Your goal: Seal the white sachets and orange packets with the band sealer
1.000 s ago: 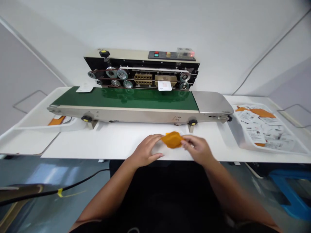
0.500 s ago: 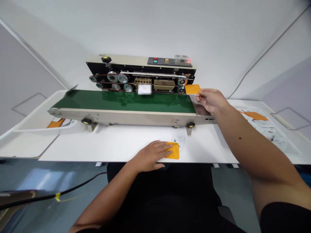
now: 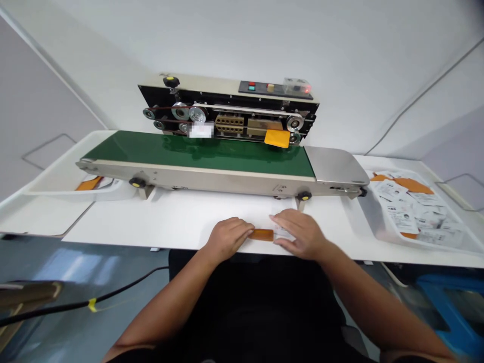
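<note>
In front of the machine, low over the white table, my left hand (image 3: 229, 237) pinches the left edge of a small orange pouch (image 3: 261, 234), which is tilted so only a narrow face shows. My right hand (image 3: 302, 234) is closed around a white printed packet (image 3: 280, 233) touching or beside the pouch's right end; fingers and thumb partly cover it. Another orange pouch (image 3: 277, 138) stands at the right end of the band sealing machine (image 3: 227, 108), its edge at the rollers above the green conveyor belt (image 3: 196, 155). A blurred white packet (image 3: 201, 130) is farther left along the rollers.
To the right, a clear plastic bin (image 3: 381, 222) contains several white and orange packets. At the left end of the belt stands a white bin (image 3: 49, 184) with some packets inside. A metal plate (image 3: 335, 164) extends the conveyor. The table's front edge runs close to my body.
My right hand has let go of an orange pouch at the rollers and come down to the table. That pouch and the white packet have shifted left. My left hand now pinches the table pouch.
</note>
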`<state>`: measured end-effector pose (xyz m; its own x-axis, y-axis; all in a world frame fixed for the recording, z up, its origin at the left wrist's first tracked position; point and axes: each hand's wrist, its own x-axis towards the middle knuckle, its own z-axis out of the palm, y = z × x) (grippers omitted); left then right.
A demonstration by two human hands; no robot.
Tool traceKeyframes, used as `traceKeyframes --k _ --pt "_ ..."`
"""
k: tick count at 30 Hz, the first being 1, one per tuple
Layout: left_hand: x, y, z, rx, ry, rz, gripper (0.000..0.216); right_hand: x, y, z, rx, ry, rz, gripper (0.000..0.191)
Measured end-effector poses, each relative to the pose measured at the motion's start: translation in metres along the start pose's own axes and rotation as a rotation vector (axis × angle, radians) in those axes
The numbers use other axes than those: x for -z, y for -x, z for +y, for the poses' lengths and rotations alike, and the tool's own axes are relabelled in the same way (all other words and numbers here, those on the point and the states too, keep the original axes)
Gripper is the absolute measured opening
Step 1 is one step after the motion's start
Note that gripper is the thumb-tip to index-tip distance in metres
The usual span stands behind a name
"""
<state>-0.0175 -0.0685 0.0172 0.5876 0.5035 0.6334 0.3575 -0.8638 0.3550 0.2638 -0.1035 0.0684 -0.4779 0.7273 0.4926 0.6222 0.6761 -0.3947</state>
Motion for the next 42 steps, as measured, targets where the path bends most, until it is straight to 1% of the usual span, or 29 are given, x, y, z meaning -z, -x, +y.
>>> traceKeyframes --k 2,4,5,7,8,10,11,13,14,15,17,18,20,22,24,26,28,30,31,32,33,34,35,36,37,38,39,40,42 --pt "0.0 0.002 0.0 0.03 -0.014 0.005 0.022 -0.024 0.008 -0.01 -0.121 -0.072 -0.087 0.047" --pt "0.0 0.004 -0.001 0.022 0.0 0.01 0.021 -0.039 0.009 -0.015 -0.199 -0.106 -0.099 0.035" --pt "0.0 0.006 -0.002 0.022 0.017 0.008 0.02 -0.043 0.007 -0.016 -0.21 -0.099 -0.099 0.029" --pt "0.001 0.007 -0.003 0.069 0.052 -0.013 0.019 -0.04 0.004 -0.015 -0.184 -0.058 -0.072 0.026" --pt "0.001 0.006 -0.003 0.115 0.063 -0.034 0.021 -0.033 0.001 -0.013 -0.171 -0.039 -0.031 0.026" --pt "0.002 0.004 -0.003 0.219 0.065 -0.091 0.035 -0.009 -0.008 -0.005 -0.201 -0.029 0.127 0.021" --pt "0.001 0.002 -0.003 0.257 0.057 -0.125 0.044 0.007 -0.014 0.003 -0.252 -0.044 0.234 0.021" --pt "0.0 -0.003 -0.003 0.275 0.039 -0.199 0.057 0.04 -0.034 0.025 -0.394 -0.103 0.462 0.036" --pt "-0.002 -0.004 -0.002 0.261 0.029 -0.235 0.059 0.057 -0.046 0.039 -0.464 -0.148 0.56 0.042" --pt "-0.003 -0.006 -0.002 0.242 0.019 -0.265 0.06 0.071 -0.059 0.055 -0.523 -0.198 0.634 0.044" --pt "-0.005 -0.008 -0.003 0.209 0.003 -0.305 0.058 0.092 -0.086 0.089 -0.654 -0.315 0.677 0.037" --pt "-0.006 -0.008 -0.003 0.199 -0.002 -0.312 0.057 0.098 -0.099 0.106 -0.734 -0.374 0.671 0.031" --pt "-0.006 -0.008 -0.004 0.193 -0.006 -0.309 0.055 0.103 -0.121 0.134 -0.873 -0.479 0.626 0.024" --pt "-0.006 -0.007 -0.005 0.193 -0.004 -0.301 0.055 0.104 -0.138 0.152 -0.945 -0.528 0.579 0.027" --pt "-0.006 -0.006 -0.005 0.19 -0.003 -0.299 0.055 0.104 -0.149 0.156 -0.939 -0.467 0.553 0.035" --pt "-0.006 -0.006 -0.005 0.187 0.003 -0.294 0.056 0.105 -0.148 0.145 -0.839 -0.275 0.594 0.042" --pt "-0.006 -0.006 -0.006 0.191 0.013 -0.286 0.056 0.102 -0.133 0.119 -0.656 -0.044 0.694 0.039" --pt "-0.006 -0.006 -0.006 0.194 0.027 -0.28 0.056 0.088 -0.102 0.085 -0.465 0.111 0.753 0.031" --pt "-0.006 -0.006 -0.006 0.191 0.033 -0.28 0.056 0.076 -0.082 0.068 -0.401 0.135 0.704 0.027" --pt "-0.007 -0.006 -0.006 0.184 0.038 -0.282 0.056 0.061 -0.059 0.052 -0.347 0.138 0.598 0.024" --pt "-0.007 -0.006 -0.006 0.177 0.043 -0.285 0.057 0.044 -0.035 0.038 -0.304 0.13 0.433 0.023" --pt "-0.007 -0.006 -0.006 0.169 0.046 -0.29 0.057 0.026 -0.012 0.028 -0.283 0.123 0.213 0.026" --pt "-0.007 -0.006 -0.006 0.161 0.047 -0.297 0.057 0.009 0.01 0.02 -0.282 0.146 0.065 0.031" --pt "-0.006 -0.006 -0.005 0.154 0.047 -0.305 0.059 -0.008 0.03 0.014 -0.279 0.178 -0.04 0.042" --pt "-0.006 -0.006 -0.005 0.142 0.047 -0.317 0.061 -0.022 0.046 0.01 -0.278 0.209 -0.118 0.053" --pt "-0.006 -0.007 -0.004 0.125 0.05 -0.332 0.064 -0.033 0.059 0.008 -0.268 0.235 -0.158 0.063" --pt "-0.005 -0.007 -0.003 0.1 0.058 -0.349 0.068 -0.041 0.069 0.006 -0.249 0.247 -0.182 0.067" --pt "-0.004 -0.007 -0.003 0.07 0.071 -0.368 0.072 -0.046 0.076 0.005 -0.22 0.245 -0.199 0.066" --pt "-0.003 -0.008 -0.001 0.011 0.103 -0.405 0.08 -0.05 0.081 0.003 -0.142 0.218 -0.209 0.054"
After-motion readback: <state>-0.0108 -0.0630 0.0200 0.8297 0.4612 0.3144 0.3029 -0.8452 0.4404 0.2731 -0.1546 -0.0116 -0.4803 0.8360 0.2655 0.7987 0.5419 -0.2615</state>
